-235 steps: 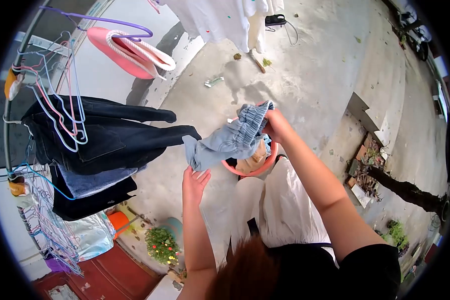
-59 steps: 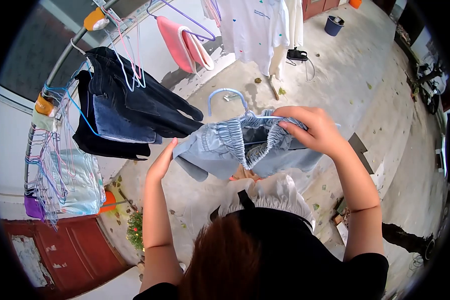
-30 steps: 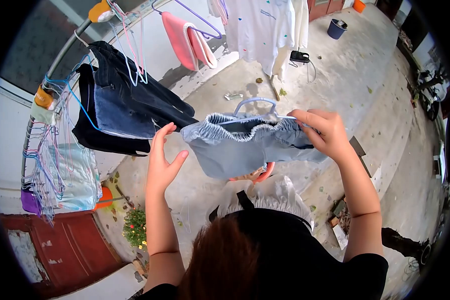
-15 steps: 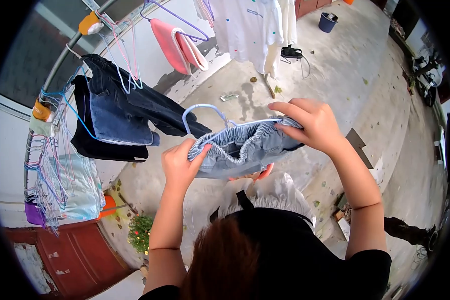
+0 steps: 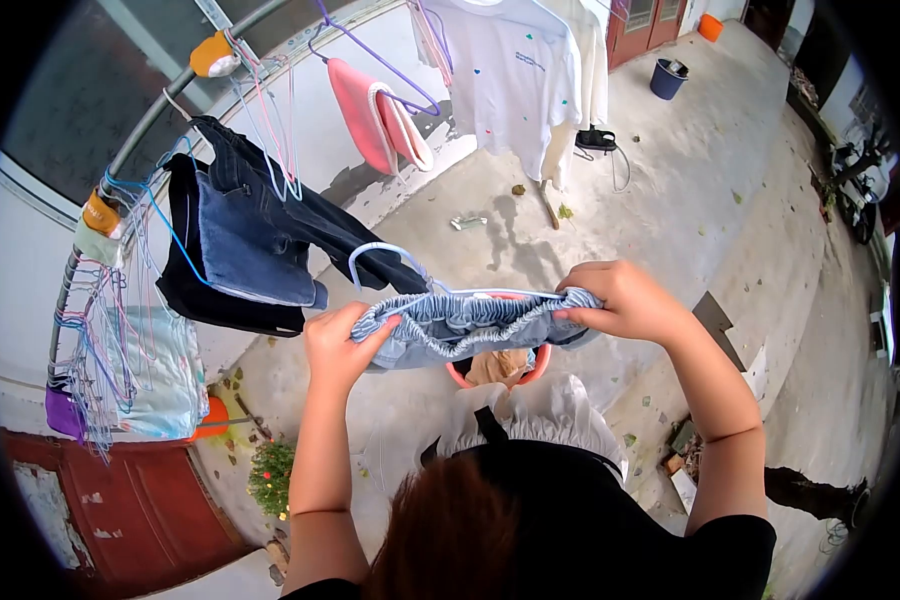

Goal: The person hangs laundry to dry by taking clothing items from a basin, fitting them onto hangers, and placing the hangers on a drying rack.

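An outdoor yard with a concrete floor [image 5: 690, 170] lies beneath, its left edge running along a white wall. A curved metal rail [image 5: 156, 118] crosses the upper left; dark jeans [image 5: 280, 205] hang from it, beside a blue-grey cloth [image 5: 245, 250] and a black cloth [image 5: 180, 240]. Farther along the wall hang a pink cloth [image 5: 355, 110] and a white shirt [image 5: 515, 75]. The light-blue garment [image 5: 460, 335] is held up between both hands, in front of the person, its gathered waistband stretched wide. The left hand [image 5: 340, 340] has its grip closed around one end of the waistband; the right hand [image 5: 625, 300] has its grip pinching the other. A pale-blue hanger [image 5: 378, 247] lies along the waistband's far edge, its hook seen across the jeans' legs. Below, on the floor, sits an orange-pink basin [image 5: 542, 366] with a tan cloth [image 5: 498, 367] inside
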Demonstrator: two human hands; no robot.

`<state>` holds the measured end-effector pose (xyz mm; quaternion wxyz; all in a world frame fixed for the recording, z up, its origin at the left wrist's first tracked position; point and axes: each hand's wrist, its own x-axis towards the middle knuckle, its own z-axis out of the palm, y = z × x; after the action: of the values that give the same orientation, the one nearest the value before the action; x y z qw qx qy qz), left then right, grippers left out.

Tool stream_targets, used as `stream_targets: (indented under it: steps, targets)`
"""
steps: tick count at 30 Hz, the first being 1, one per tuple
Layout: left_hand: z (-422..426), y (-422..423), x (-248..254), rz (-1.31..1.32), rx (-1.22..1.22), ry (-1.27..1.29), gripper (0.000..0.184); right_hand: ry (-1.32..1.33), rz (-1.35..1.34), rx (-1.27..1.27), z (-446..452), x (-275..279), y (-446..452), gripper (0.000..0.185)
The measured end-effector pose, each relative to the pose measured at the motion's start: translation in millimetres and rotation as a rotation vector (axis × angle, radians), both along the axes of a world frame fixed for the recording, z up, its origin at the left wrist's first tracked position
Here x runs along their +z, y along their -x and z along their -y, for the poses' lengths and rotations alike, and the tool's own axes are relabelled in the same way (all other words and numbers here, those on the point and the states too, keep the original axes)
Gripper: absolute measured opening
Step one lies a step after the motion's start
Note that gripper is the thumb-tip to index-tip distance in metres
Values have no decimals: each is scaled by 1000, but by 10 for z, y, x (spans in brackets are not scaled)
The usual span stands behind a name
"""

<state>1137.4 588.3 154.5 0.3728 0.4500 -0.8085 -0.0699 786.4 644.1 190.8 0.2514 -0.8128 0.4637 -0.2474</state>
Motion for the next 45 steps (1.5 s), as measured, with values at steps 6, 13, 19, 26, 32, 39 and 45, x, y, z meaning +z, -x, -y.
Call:
stream_targets:
  steps: [6, 13, 19, 26, 32, 39, 45]
  targets:
    - [82, -146, -64, -151, 50, -66, 23, -93, 155, -160, -110, 302, 33, 20]
    - [32, -174, -245, -224, 62, -232, 31, -310, 194, -367, -66, 682, 80, 22]
    - [-108, -235, -337, -278, 49, -346, 18, -328, 210, -353, 311, 662, 82, 28]
    - [-254, -303, -421, -381, 50, -427, 10, -443, 566, -350, 902, 766, -582, 30]
    - [-423, -402, -439, -432, 62, -399, 11, -256, 640, -223, 1648, 882, -1231, 28]
    - [-661, -538, -383, -442, 103, -377, 11, 50, 713, -337, 2637, 1021, -1841, 28]
    - [-761, -649, -418, -458, 152, -401, 10, 166, 427, -353, 3167, 1050, -2056, 40]
